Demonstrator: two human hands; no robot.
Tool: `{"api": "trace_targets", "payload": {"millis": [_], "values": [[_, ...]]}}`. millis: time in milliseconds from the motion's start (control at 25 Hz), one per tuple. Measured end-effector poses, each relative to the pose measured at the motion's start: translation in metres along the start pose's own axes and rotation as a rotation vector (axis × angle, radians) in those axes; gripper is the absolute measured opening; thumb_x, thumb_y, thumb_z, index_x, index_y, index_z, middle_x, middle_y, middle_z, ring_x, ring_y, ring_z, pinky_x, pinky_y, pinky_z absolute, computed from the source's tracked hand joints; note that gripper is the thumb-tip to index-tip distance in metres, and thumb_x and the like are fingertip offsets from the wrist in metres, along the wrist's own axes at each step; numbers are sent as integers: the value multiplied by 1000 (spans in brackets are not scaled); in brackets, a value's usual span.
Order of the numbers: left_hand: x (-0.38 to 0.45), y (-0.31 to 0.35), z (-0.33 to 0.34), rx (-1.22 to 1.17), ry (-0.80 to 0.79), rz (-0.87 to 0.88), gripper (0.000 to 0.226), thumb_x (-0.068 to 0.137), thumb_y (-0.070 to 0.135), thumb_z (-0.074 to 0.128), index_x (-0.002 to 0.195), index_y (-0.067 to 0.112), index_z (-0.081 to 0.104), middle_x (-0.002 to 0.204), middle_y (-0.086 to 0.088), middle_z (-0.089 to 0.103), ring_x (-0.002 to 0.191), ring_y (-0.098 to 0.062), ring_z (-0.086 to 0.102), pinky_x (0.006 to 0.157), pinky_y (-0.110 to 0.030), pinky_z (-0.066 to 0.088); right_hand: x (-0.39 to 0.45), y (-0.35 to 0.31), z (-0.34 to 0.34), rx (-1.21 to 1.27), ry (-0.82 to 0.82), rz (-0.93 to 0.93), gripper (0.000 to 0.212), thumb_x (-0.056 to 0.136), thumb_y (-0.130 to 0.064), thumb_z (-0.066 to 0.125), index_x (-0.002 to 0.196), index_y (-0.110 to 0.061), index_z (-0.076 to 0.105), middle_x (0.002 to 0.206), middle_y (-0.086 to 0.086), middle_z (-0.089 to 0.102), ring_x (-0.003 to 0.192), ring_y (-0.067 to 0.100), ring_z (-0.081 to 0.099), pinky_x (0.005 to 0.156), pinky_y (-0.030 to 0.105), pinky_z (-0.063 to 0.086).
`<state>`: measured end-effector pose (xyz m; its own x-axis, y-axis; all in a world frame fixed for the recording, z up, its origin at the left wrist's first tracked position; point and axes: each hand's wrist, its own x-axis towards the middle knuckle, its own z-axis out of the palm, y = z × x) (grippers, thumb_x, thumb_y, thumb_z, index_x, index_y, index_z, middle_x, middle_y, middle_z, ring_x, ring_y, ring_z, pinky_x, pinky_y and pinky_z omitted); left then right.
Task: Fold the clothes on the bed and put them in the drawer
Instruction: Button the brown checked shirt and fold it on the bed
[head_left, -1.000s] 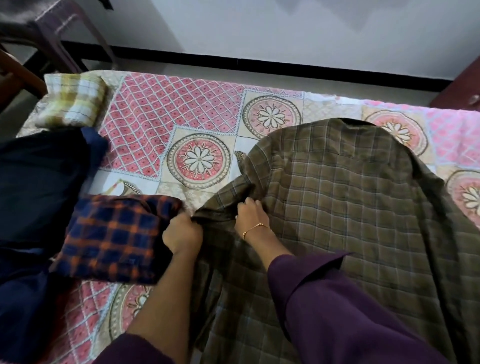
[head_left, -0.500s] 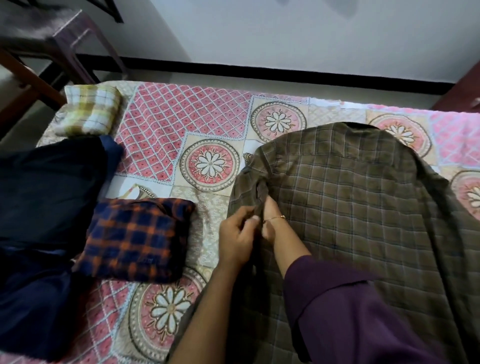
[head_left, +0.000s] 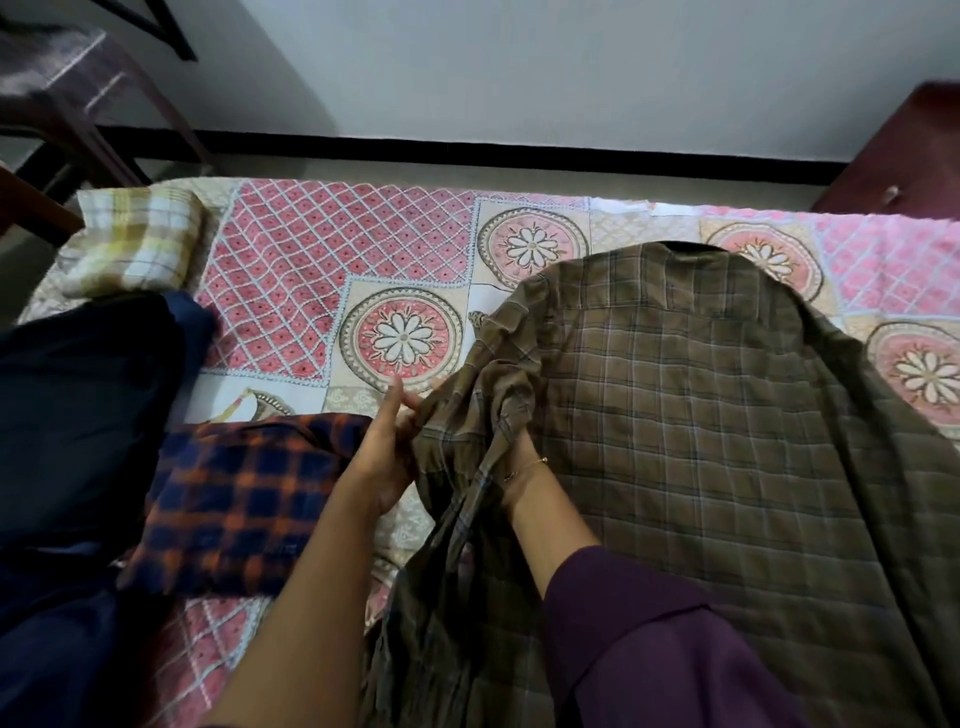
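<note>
An olive-brown checked shirt (head_left: 691, 431) lies spread on the right half of the patterned bedspread (head_left: 332, 260). Its left sleeve is bunched up at the shirt's left side. My left hand (head_left: 387, 441) holds the edge of that bunched sleeve. My right hand (head_left: 519, 457) is tucked under the sleeve fabric, mostly hidden, with only the wrist and a thin bracelet showing. A folded blue-and-orange plaid garment (head_left: 244, 499) lies just left of my left hand. A folded yellow-and-white checked cloth (head_left: 132, 241) sits at the bed's far left corner.
Dark navy clothes (head_left: 78, 415) are piled along the bed's left side. A chair (head_left: 67, 104) stands beyond the far left corner. A dark red-brown wooden cabinet (head_left: 904, 156) stands at the far right. The wall runs behind the bed.
Both hands gathered the shirt's left sleeve and moved it inward and back out to the left. The right hand has slipped under the fabric. The view shifted slightly.
</note>
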<state>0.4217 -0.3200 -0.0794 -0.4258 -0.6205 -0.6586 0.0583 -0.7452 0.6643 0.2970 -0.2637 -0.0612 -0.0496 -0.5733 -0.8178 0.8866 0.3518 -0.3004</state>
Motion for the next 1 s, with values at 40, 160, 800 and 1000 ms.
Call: {"api": "trace_targets", "payload": {"millis": [40,160,800,1000], "values": [[-3,2,2,33,-28,5,47,90,54,44,96,13,66,100,-7,68,91,-19,64,92,-35,45,3,-2,3,-8,-28,42,44,103,-26,23,134,-1,42,140,15,44,128,30,44,99,35,36],[2,2,6,329,74,59,20,95,22,51,88,12,67,86,-5,70,88,-24,62,82,-34,45,9,-12,10,-252,-6,20,29,101,-29,34,92,-13,57,96,9,58,83,20,56,80,32,45],[30,76,46,-114,358,426,36,82,-15,52,87,20,57,85,-1,61,74,-16,59,67,-27,53,100,-55,-21,-2256,155,-536,51,99,-42,31,147,-39,14,156,-1,-21,143,28,-20,115,50,-3],[16,72,73,215,74,350,44,79,-18,45,92,20,64,98,-9,66,86,-24,63,74,-32,55,101,-67,-27,-1964,37,-568,54,97,-29,46,147,-27,26,158,4,0,145,24,4,115,43,9]]}}
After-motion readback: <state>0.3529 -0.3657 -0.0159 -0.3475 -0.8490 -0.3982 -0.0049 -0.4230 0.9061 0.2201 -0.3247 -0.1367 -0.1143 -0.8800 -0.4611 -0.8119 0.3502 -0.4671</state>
